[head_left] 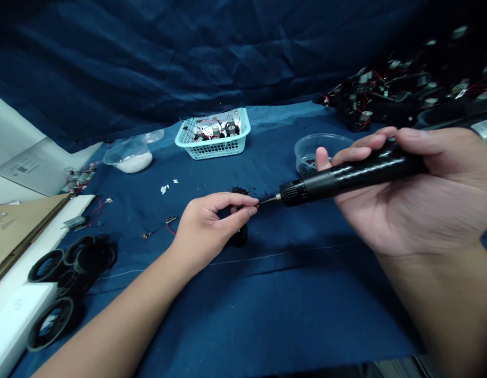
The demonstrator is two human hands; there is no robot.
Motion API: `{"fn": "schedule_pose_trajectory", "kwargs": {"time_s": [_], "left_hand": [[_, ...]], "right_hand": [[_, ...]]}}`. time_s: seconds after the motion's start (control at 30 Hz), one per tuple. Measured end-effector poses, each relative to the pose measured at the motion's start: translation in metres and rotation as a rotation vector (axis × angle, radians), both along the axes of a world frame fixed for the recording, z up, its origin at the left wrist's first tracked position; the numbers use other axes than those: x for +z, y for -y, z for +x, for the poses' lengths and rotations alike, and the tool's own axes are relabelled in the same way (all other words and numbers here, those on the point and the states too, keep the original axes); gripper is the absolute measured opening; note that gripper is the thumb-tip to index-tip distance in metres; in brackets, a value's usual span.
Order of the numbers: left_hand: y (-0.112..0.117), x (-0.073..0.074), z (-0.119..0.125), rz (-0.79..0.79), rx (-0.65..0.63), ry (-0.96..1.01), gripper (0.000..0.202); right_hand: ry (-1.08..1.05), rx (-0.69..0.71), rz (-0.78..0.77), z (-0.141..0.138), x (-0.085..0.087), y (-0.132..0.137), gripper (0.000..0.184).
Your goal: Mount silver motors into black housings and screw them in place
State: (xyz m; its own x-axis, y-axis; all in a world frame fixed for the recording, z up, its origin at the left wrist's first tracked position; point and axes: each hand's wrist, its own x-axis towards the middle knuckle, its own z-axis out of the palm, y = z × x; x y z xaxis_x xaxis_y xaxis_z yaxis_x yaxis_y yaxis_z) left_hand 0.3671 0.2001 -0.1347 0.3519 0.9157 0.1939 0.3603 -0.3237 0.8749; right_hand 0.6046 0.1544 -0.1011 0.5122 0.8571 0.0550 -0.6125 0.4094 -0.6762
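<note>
My right hand [416,199] is wrapped around a black electric screwdriver [345,176], held level with its thin bit pointing left. The bit tip meets the pinched thumb and forefinger of my left hand [211,226], which is closed on something too small to make out. A small black part [240,236] lies on the blue cloth under my left fingers. A little heap of tiny black screws [239,190] sits just behind that hand.
A teal basket [214,144] of small wired motors stands at the back centre. A clear dish [320,149] with dark bits is behind the screwdriver, a clear tub [128,156] with white material at the left. Black rings [65,273] lie at the left; black wired assemblies [396,89] are piled far right.
</note>
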Motion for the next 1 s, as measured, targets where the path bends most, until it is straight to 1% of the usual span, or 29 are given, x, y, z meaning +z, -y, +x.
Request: {"fn": "schedule_pose_trajectory", "kwargs": {"time_s": [0.23,0.4,0.7,0.9,1.0], "left_hand": [[-0.001,-0.001,0.0,-0.036,0.014,0.029,0.016],[-0.001,-0.002,0.0,-0.056,0.019,0.039,0.019],[0.002,-0.004,0.002,-0.075,0.032,0.066,0.016],[0.007,-0.01,0.007,-0.002,0.087,0.082,0.014],[0.01,-0.012,0.008,0.089,0.106,0.052,0.01]], "right_hand": [[-0.068,0.05,-0.018,0.006,-0.003,-0.002,0.012],[-0.077,0.044,0.004,0.006,-0.002,-0.001,0.014],[-0.08,0.047,-0.005,0.005,-0.001,-0.002,0.015],[-0.082,0.008,-0.004,0.0,-0.001,-0.002,0.017],[-0.082,0.034,-0.007,0.002,-0.004,-0.003,0.014]]}}
